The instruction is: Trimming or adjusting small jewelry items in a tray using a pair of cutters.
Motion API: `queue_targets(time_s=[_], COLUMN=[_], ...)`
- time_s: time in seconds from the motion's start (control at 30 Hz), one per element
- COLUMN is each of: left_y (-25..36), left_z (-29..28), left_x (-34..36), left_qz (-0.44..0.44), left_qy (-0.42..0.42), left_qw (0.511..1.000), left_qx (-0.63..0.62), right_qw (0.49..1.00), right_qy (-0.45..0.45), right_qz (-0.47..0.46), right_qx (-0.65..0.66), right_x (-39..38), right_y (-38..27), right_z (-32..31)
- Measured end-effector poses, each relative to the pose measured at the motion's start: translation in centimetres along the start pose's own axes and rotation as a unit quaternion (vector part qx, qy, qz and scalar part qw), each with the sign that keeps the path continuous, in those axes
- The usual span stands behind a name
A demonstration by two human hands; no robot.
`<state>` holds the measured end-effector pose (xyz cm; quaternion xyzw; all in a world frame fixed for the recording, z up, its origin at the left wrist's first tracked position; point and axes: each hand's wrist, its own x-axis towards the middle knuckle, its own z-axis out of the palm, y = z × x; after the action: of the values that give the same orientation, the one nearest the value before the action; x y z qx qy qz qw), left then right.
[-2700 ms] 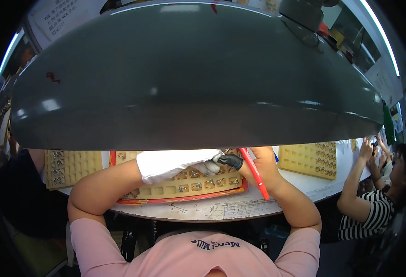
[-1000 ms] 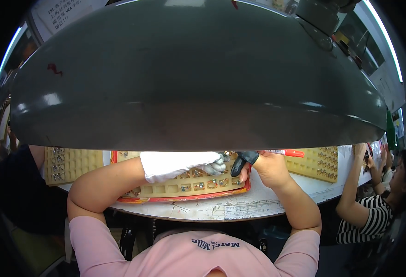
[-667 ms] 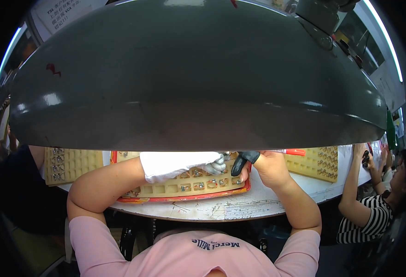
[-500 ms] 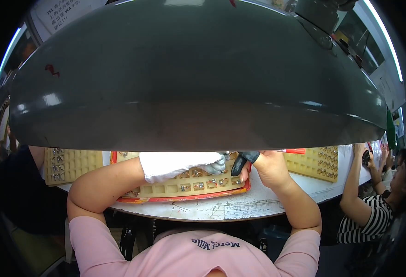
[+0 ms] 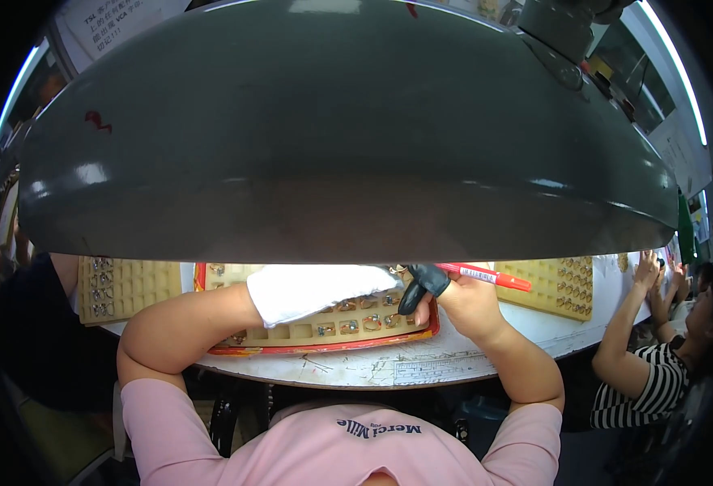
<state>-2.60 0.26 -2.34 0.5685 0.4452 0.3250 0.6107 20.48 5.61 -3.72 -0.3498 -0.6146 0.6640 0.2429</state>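
My left hand (image 5: 332, 292), in a white glove, reaches over a ring tray (image 5: 300, 330) with a red and yellow rim. Its fingers are closed at a small shiny metal piece (image 5: 398, 269) that looks like a ring, partly hidden under the lamp's edge. Close against it is my right hand (image 5: 463, 301), wearing black finger covers. A red marker (image 5: 498, 278) lies in that hand, its capped end pointing right. Several rings with pale stones (image 5: 372, 322) stand in the slots below my hands, and some slots hold nothing.
A big dark lamp hood (image 5: 348, 146) covers the upper view and hides part of the work. More ring trays stand at left (image 5: 142, 292) and right (image 5: 555, 287) on the white table (image 5: 348, 366). A person in a striped sleeve (image 5: 656, 381) works at right.
The red marker, mostly hidden under the hood before, now shows lower, tilted over my right hand. My right hand has shifted slightly left, and its black-covered fingers hide the left fingertips more.
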Motion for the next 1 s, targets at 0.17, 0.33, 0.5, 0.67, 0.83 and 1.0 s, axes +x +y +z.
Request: queue_targets(time_s=[0.17,0.33,0.5,0.67,0.83,1.0], left_y=[-1.0,-1.2,-2.0,-1.6,-2.1,-2.0], left_z=[-0.2,0.0,-0.1,0.3,0.1,0.1], left_x=[0.3,0.8,0.9,1.0,1.0,1.0], left_qz=[0.067,0.05,0.069,0.073,0.02,0.078], left_qy=[0.027,0.032,0.052,0.048,0.063,0.054], left_qw=[0.996,0.998,0.996,0.995,0.997,0.995], left_qx=[0.043,-0.007,-0.005,-0.046,-0.043,-0.033], right_qw=[0.999,0.997,0.996,0.996,0.994,0.994], right_qy=[0.016,0.049,0.041,0.023,0.012,0.016], right_qz=[0.016,0.029,0.04,0.018,0.009,0.017], right_qx=[0.026,0.057,0.063,0.079,0.104,0.103], right_x=[0.1,0.2,0.1,0.2,0.4,0.4], right_y=[0.3,0.1,-0.2,0.3,0.1,0.2], right_z=[-0.1,0.1,0.3,-0.1,-0.1,-0.1])
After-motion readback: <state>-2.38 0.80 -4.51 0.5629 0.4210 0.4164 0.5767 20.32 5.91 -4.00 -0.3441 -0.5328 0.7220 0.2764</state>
